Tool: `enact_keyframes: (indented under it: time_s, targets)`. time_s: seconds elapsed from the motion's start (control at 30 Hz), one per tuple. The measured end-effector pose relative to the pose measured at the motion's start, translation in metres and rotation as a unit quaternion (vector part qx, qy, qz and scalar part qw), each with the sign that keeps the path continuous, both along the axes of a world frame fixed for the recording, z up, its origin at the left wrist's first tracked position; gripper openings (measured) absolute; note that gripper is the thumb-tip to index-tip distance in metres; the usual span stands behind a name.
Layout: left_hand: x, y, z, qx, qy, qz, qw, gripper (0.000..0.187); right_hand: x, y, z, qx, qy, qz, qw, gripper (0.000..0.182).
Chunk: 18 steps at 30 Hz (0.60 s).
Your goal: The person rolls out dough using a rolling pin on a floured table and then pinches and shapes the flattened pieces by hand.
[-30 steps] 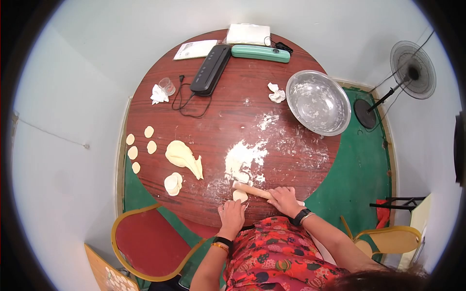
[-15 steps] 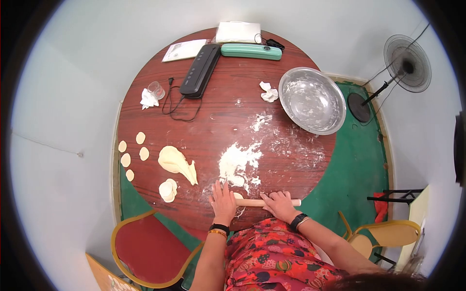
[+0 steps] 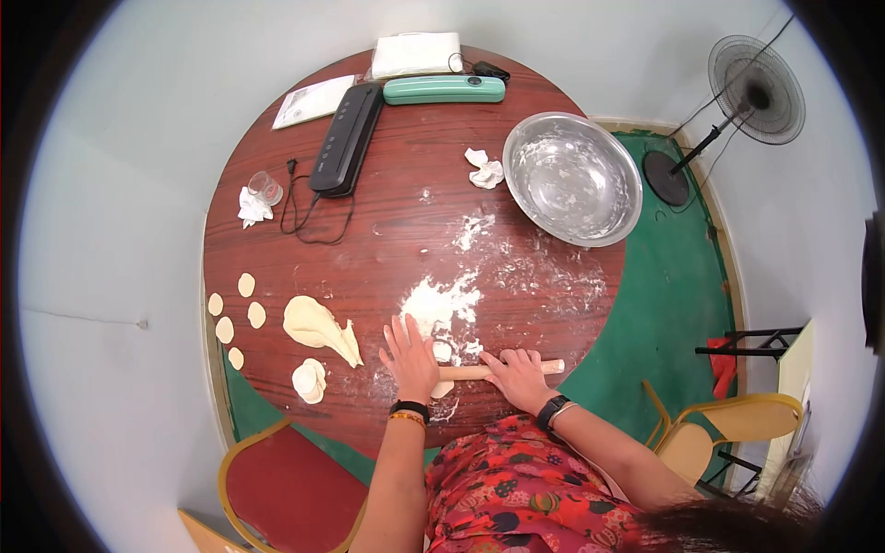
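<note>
A pale wooden rolling pin [image 3: 472,372] lies sideways near the table's front edge. My left hand [image 3: 411,358] rests flat over its left end, the fingers stretched and spread past it. Toward the right end, my right hand [image 3: 518,376] lies over the pin with its fingers bent across it. A thin dough piece [image 3: 442,389] shows on the near side of the pin, partly under it. White flour [image 3: 441,302] is scattered just beyond my hands. To the left are a large dough lump [image 3: 316,324] and a small stack of dough rounds [image 3: 309,381].
Several flat dough rounds [image 3: 225,329] lie at the table's left edge. A steel bowl [image 3: 573,180] stands right. Farther back are a black sealing machine [image 3: 348,140], a teal device [image 3: 444,89], a clear cup [image 3: 265,189] and crumpled tissue [image 3: 484,170]. Chairs [image 3: 290,488] flank the table.
The rolling pin has rolled slightly away from my body, and dough now shows on its near side. My left fingers are more spread. The whole view has shifted a little.
</note>
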<state>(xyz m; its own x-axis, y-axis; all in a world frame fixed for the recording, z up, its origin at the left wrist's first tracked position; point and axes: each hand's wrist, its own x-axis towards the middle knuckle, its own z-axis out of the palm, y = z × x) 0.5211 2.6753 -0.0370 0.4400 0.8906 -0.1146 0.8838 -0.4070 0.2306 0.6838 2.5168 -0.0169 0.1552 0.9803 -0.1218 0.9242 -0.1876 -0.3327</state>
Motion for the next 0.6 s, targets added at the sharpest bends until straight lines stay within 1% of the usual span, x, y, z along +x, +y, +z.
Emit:
enact_keyframes:
  time_s: [0.03,0.13,0.23,0.33,0.43,0.47,0.57,0.6]
  targets:
    - [0.001,0.001,0.0,0.001,0.0,-0.002,1.0,0.066,0.0,0.001,-0.002,0.005,0.0,-0.004,1.0,0.045]
    - [0.002,0.001,0.001,-0.015,-0.008,0.037,0.999,0.067,0.002,0.0,-0.007,0.028,0.011,0.005,1.0,0.042]
    - [-0.012,-0.01,0.005,-0.018,-0.081,0.087,0.993,0.066,0.007,-0.003,-0.009,0.059,0.04,0.026,0.997,0.04]
    - [-0.031,-0.031,-0.007,0.021,-0.204,0.186,0.961,0.054,0.012,0.0,-0.013,0.032,0.037,0.04,0.998,0.038]
    - [-0.05,-0.05,-0.018,0.045,-0.245,0.184,0.951,0.041,0.012,-0.001,-0.01,0.02,0.064,0.038,0.997,0.035]
    - [-0.053,-0.057,-0.022,0.065,-0.263,0.166,0.948,0.034,0.012,-0.001,-0.01,0.021,0.081,0.028,0.996,0.035]
    - [-0.056,-0.065,-0.026,-0.005,-0.282,0.113,0.953,0.033,0.012,-0.006,-0.011,0.015,0.124,-0.006,0.992,0.035]
    - [-0.051,-0.065,-0.023,0.025,-0.285,0.104,0.953,0.039,0.012,-0.007,-0.008,0.009,0.135,-0.02,0.991,0.035]
